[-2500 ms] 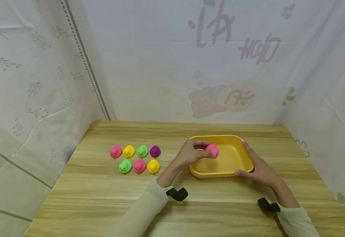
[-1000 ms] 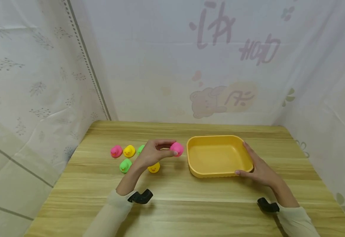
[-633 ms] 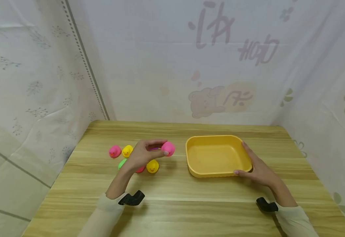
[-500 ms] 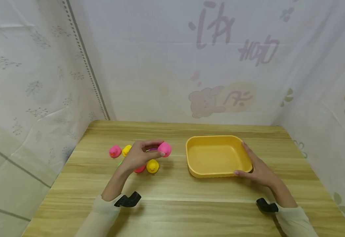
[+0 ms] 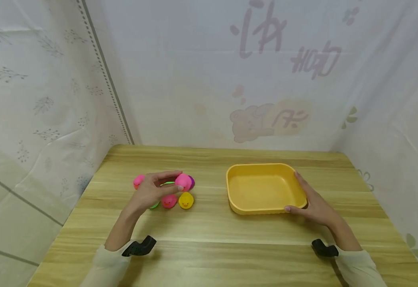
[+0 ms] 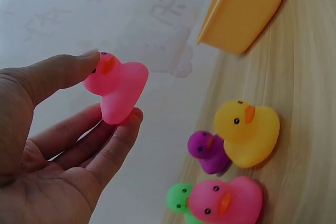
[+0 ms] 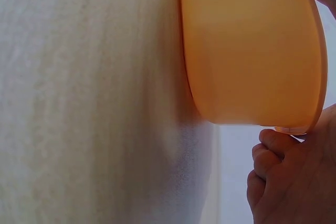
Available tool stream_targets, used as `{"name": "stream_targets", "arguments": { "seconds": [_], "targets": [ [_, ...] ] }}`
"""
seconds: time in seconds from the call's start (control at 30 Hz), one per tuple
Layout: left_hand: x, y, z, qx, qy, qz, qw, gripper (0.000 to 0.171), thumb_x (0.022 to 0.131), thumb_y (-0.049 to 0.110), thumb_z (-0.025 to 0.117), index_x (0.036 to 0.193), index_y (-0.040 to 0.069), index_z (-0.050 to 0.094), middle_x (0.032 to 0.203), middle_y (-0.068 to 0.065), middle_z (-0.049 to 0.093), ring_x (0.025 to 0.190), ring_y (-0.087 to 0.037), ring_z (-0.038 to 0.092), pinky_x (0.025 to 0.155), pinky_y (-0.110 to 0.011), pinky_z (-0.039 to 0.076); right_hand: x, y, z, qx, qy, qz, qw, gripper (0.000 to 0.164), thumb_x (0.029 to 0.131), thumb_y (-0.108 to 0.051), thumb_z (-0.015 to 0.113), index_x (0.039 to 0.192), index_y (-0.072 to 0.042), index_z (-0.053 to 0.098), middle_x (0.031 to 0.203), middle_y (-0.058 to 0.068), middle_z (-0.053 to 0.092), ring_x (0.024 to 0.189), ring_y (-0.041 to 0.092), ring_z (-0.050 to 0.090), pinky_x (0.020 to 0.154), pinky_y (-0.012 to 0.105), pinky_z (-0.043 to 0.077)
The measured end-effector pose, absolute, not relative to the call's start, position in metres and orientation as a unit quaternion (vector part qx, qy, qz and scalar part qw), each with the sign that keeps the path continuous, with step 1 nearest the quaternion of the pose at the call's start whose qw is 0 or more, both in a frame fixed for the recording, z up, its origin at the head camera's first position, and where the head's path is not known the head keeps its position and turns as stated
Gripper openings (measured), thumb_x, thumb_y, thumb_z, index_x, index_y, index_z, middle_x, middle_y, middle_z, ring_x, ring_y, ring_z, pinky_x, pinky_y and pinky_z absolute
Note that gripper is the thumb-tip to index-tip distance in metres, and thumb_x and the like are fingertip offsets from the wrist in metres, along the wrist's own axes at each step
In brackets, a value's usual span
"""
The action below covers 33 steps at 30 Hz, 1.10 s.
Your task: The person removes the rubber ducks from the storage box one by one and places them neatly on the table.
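Observation:
My left hand pinches a pink rubber duck between thumb and fingertips. In the left wrist view that duck is raised off the table, its beak towards the thumb. Under and around the hand sit more ducks in two rows: a purple duck, a yellow duck, a pink duck, and another pink duck. Green ducks are partly hidden by the hand. My right hand grips the right end of a yellow plastic basin, which has nothing in it.
The wood-grain table carries everything. A printed cloth hangs behind it and along both sides. Between the ducks and the basin lies a stretch of bare tabletop. Each wrist wears a black camera mount.
My left hand has carried the pink duck leftward, from over the basin to above the duck rows. My right hand and the basin have hardly moved.

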State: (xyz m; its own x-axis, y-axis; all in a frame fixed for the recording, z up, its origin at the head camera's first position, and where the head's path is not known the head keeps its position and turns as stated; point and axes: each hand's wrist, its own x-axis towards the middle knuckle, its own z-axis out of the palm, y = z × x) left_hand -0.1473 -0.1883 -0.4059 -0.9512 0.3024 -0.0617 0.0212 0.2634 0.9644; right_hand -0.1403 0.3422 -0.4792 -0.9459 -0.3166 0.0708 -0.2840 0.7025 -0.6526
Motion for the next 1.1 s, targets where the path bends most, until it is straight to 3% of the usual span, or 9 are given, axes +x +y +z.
{"name": "stream_targets", "arguments": {
  "seconds": [0.2, 0.43, 0.7, 1.1],
  "targets": [
    [-0.143, -0.202, -0.402, 0.092, 0.808, 0.573, 0.1, 0.056, 0.087, 0.033, 0.083, 0.137, 0.016, 0.066, 0.14, -0.008, 0.066, 0.133, -0.03, 0.059, 0.094, -0.02, 0.054, -0.14, 0.341, -0.478, -0.163, 0.921, -0.352, 0.028, 0.121, 0.084, -0.033, 0.085, 0.165, -0.03, -0.005, 0.174, 0.015, 0.004, 0.153, 0.054, 0.018, 0.114, 0.074, 0.024],
    [-0.139, -0.217, -0.407, 0.104, 0.816, 0.563, 0.078, 0.052, 0.089, 0.028, 0.081, 0.136, 0.012, 0.067, 0.137, -0.012, 0.067, 0.127, -0.023, 0.064, 0.094, -0.019, 0.055, -0.138, 0.341, -0.477, -0.163, 0.921, -0.353, 0.031, 0.121, 0.084, -0.032, 0.085, 0.166, -0.019, -0.002, 0.173, 0.016, 0.004, 0.152, 0.056, 0.019, 0.112, 0.076, 0.026],
    [-0.135, -0.234, -0.413, 0.093, 0.815, 0.567, 0.066, 0.05, 0.092, 0.023, 0.079, 0.137, 0.006, 0.065, 0.135, -0.015, 0.067, 0.116, -0.009, 0.067, 0.092, -0.019, 0.056, -0.14, 0.343, -0.477, -0.164, 0.923, -0.346, 0.03, 0.121, 0.084, -0.033, 0.085, 0.166, -0.019, -0.003, 0.173, 0.016, 0.005, 0.151, 0.056, 0.021, 0.112, 0.075, 0.027],
    [-0.128, -0.268, -0.418, 0.089, 0.809, 0.581, 0.033, 0.05, 0.094, 0.016, 0.076, 0.139, 0.0, 0.061, 0.125, 0.012, 0.069, 0.113, 0.002, 0.065, 0.09, -0.015, 0.055, -0.141, 0.343, -0.477, -0.159, 0.923, -0.348, 0.037, 0.121, 0.084, -0.034, 0.085, 0.166, -0.021, -0.004, 0.173, 0.016, 0.004, 0.151, 0.055, 0.021, 0.112, 0.075, 0.027]
  ]
}}
